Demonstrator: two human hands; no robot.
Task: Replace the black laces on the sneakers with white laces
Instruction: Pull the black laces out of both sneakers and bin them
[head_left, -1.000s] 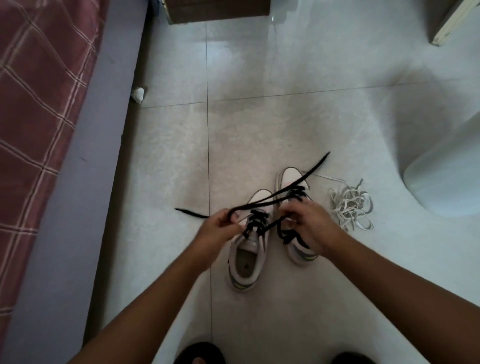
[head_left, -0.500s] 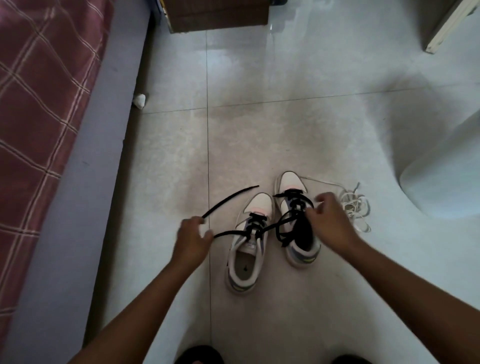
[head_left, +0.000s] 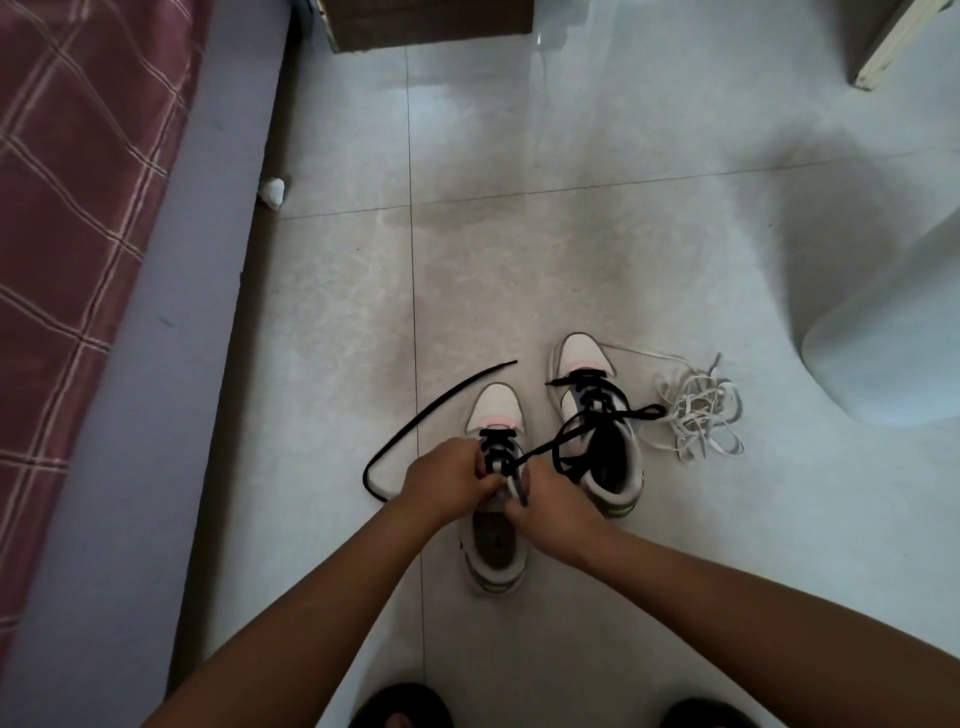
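Both hands, left hand (head_left: 448, 480) and right hand (head_left: 553, 506), pinch the black flat lace (head_left: 435, 405) at the near white low sneaker's (head_left: 493, 519) eyelets, probably to unthread it. The tangled white laces (head_left: 698, 415) wait on the tiled floor (head_left: 571, 260) just beside the far sneaker (head_left: 597, 415).

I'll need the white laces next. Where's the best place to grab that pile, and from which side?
Take the white laces by the single strand trailing toward the right sneaker's toe. It lies straight and apart from the tangle, so a top-down pinch looks easiest.
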